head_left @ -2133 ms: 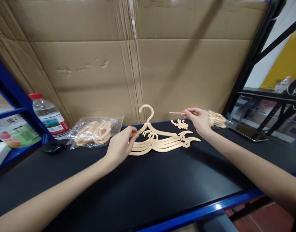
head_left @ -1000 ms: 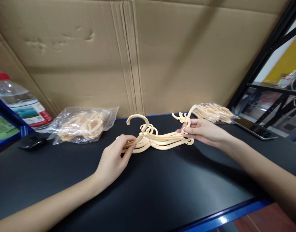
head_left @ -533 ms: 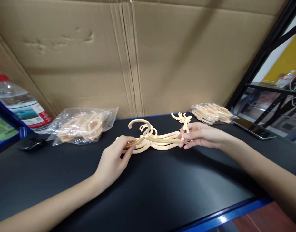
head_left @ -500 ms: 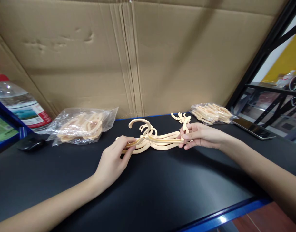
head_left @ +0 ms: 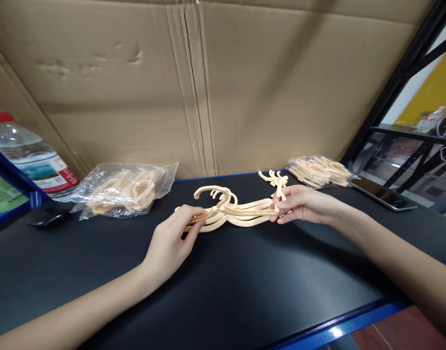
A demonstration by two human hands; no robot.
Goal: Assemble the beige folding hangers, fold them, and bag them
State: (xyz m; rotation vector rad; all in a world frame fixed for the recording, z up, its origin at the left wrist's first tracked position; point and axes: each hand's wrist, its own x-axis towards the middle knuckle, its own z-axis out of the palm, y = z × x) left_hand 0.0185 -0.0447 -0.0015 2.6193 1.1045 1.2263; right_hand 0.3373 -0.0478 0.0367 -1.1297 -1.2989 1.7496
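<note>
A cream-coloured hanger (head_left: 245, 212) with a large curved hook spans between my two hands, above other hangers (head_left: 247, 222) of the same kind on the black tabletop. My left hand (head_left: 175, 228) pinches its left arm between thumb and fingers. At the other end, my right hand (head_left: 294, 204) is closed on the right arm, where a small cream hook piece (head_left: 280, 187) stands up by the fingertips. I cannot tell whether that piece is joined to the hanger. Just behind my right hand lie several small loose cream hook pieces (head_left: 271, 177).
Clear plastic bags of cream hanger parts lie on the left (head_left: 123, 192) and right (head_left: 317, 170). A phone-like dark slab (head_left: 381, 193) is at the right, a black mouse (head_left: 48, 215) and a large water bottle (head_left: 29, 155) at the left. Cardboard (head_left: 263, 87) walls the back.
The held hanger has tilted, its hook now lower and leaning further back over the hooks behind it. Both hands keep their grip in nearly the same place.
</note>
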